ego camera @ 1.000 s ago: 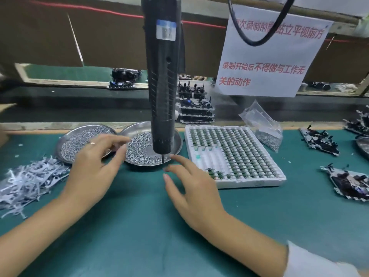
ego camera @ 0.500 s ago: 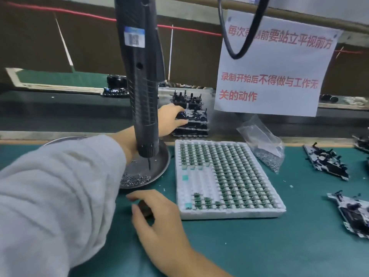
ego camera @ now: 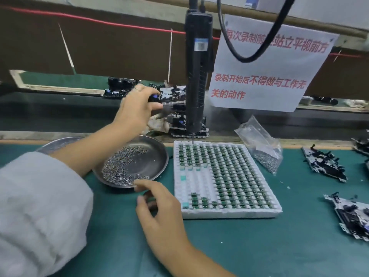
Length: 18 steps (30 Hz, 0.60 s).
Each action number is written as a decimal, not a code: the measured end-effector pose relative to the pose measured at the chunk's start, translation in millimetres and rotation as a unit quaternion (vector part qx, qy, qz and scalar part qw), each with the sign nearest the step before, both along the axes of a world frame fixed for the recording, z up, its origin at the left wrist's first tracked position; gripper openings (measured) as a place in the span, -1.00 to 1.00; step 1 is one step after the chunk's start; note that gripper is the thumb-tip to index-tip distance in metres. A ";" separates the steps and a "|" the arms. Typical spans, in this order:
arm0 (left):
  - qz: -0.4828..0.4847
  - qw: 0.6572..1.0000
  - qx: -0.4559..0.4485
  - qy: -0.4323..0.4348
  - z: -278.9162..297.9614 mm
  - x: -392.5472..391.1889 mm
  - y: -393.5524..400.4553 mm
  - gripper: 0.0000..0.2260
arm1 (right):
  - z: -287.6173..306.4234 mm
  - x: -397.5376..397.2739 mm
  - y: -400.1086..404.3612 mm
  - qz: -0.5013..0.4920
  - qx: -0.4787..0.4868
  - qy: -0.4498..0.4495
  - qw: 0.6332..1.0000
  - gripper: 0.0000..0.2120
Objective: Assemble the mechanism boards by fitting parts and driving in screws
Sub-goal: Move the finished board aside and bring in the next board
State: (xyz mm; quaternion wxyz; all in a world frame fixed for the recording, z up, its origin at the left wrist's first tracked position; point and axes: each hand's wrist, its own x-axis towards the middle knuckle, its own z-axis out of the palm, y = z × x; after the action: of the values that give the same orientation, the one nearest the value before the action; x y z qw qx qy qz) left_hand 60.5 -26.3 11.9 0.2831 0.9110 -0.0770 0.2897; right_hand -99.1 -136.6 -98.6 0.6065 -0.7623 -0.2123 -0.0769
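Left hand (ego camera: 137, 108) fingers gripping top board (ego camera: 169, 96) of stack behind screw dish (ego camera: 161, 156): light, stiff, fragile; holding edges. Right hand (ego camera: 159, 204) fingers hanging loosely curled, apart

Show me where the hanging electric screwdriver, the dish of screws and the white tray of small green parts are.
electric screwdriver (ego camera: 196, 80), head view, middle of its black body.
dish of screws (ego camera: 157, 154), head view, bare inner wall on its right side.
white tray (ego camera: 229, 213), head view, its near front wall.
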 end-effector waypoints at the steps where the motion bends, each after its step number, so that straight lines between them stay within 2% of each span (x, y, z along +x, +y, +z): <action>1: -0.001 1.000 -0.004 -0.004 2.6 -8.5 10.1 -0.67 | 0.9 0.0 0.3 -0.003 0.008 0.004 1.000 -0.71; 8: 0.010 0.993 0.098 -0.068 8.3 -115.1 82.7 -0.64 | 3.2 -2.4 0.9 -0.041 0.051 -0.025 0.998 -0.68; 12: -0.030 0.990 0.137 -0.028 -11.1 -188.7 101.0 -0.65 | 5.2 -5.9 1.0 -0.070 0.029 -0.116 0.990 -0.66; 14: -0.027 0.984 0.175 -0.028 -30.1 -218.7 104.7 -0.60 | 6.5 -6.6 -0.1 -0.072 0.024 -0.127 0.989 -0.69; 18: -0.051 0.978 0.200 -0.006 -68.5 -254.1 103.4 -0.58 | 8.1 -14.4 -2.5 -0.022 -0.019 -0.156 0.987 -0.72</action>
State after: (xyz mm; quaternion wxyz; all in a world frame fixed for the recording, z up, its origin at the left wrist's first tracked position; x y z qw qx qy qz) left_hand -193.5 77.2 -56.6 0.1096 0.9424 -0.1817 0.2586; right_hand -113.5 -139.1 -90.5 0.5493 -0.7571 -0.2891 -0.2037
